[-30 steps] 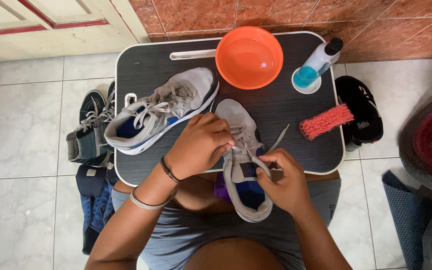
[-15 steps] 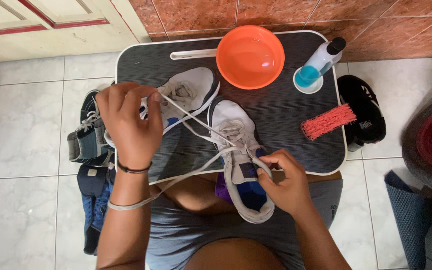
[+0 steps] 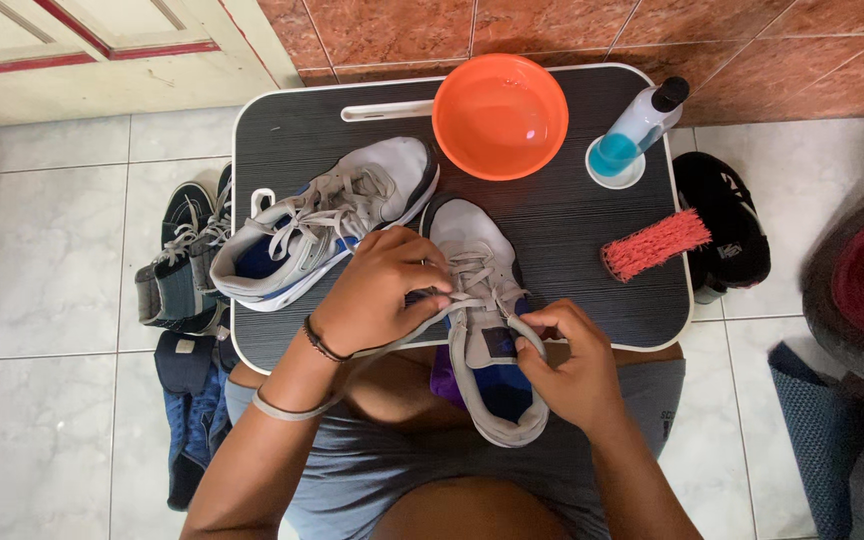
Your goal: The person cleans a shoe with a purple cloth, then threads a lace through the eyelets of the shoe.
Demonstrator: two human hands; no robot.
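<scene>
A grey and white sneaker (image 3: 480, 270) lies toe-away on a small dark lap table (image 3: 552, 220), its heel over my lap. My left hand (image 3: 382, 295) pinches the grey shoelace (image 3: 407, 330) at the sneaker's eyelets; the lace runs down in a loop toward my wrist. My right hand (image 3: 567, 360) grips the sneaker's right side near the tongue and holds the lace's other end. A second, matching sneaker (image 3: 322, 220) lies laced on its side at the table's left.
An orange bowl (image 3: 500, 115) with water and a bottle of blue liquid (image 3: 632, 135) stand at the table's far edge. A red brush (image 3: 655, 245) lies at right. Dark shoes (image 3: 182, 260) sit on the tiled floor at left, a black shoe (image 3: 727, 225) at right.
My left hand, which was raised at the left pulling the lace out long, has come back to the sneaker's eyelets. The right hand stays on the shoe.
</scene>
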